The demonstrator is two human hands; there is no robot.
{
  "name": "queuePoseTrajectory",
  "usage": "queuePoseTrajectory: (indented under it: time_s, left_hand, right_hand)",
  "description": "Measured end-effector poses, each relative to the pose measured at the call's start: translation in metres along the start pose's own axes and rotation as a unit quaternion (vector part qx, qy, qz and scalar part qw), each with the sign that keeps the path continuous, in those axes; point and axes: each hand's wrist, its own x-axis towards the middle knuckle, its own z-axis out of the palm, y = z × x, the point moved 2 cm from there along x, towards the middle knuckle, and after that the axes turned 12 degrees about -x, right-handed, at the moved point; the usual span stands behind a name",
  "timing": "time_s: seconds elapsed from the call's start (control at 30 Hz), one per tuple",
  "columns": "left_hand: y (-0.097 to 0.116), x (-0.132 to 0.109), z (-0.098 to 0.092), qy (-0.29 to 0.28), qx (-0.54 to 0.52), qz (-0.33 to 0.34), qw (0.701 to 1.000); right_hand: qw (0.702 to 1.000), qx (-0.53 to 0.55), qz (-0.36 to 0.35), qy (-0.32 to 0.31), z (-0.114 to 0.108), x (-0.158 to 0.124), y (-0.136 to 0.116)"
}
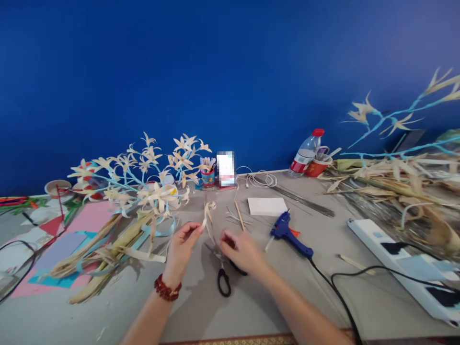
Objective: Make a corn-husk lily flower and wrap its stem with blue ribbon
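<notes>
My left hand (185, 244), with a red bead bracelet at the wrist, pinches a pale strip of dried husk (204, 223) between thumb and fingers. A few curled husk pieces (210, 209) show just beyond it. To its right, my right hand (239, 247) has its fingers curled in; anything between them is too small to make out. Black-handled scissors (224, 282) lie on the table between and below the hands, partly hidden by the right hand. Past the right hand are a thin tan stick (239, 216) and several short wires.
A blue glue gun (291, 235) lies right of the hands, its cord running to a white power strip (398, 268). Husk flowers on blue stems (143, 163) and husk bundles (118, 249) are at left. A white block (272, 206), wires (305, 200) and a tilted bottle (305, 153) sit farther back.
</notes>
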Motion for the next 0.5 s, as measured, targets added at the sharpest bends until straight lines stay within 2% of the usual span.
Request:
queuePoseTrajectory:
  time_s: [0.07, 0.13, 0.33, 0.5]
  left_hand:
    - [-0.001, 0.015, -0.003, -0.029, 0.138, 0.056, 0.988]
    - [-0.004, 0.034, -0.001, -0.034, 0.193, 0.08, 0.977]
    - [-0.012, 0.095, 0.032, -0.063, 0.325, 0.122, 0.936]
    - [-0.016, 0.117, 0.055, -0.1, 0.413, 0.146, 0.893]
  right_hand:
    - [0.992, -0.118, -0.04, -0.003, 0.005, -0.002, -0.003]
    - [0.983, -0.173, -0.061, -0.013, 0.009, -0.004, -0.006]
    - [0.973, -0.215, -0.076, -0.03, 0.013, -0.006, -0.007]
    - [0.97, -0.233, -0.068, -0.027, 0.009, -0.004, -0.003]
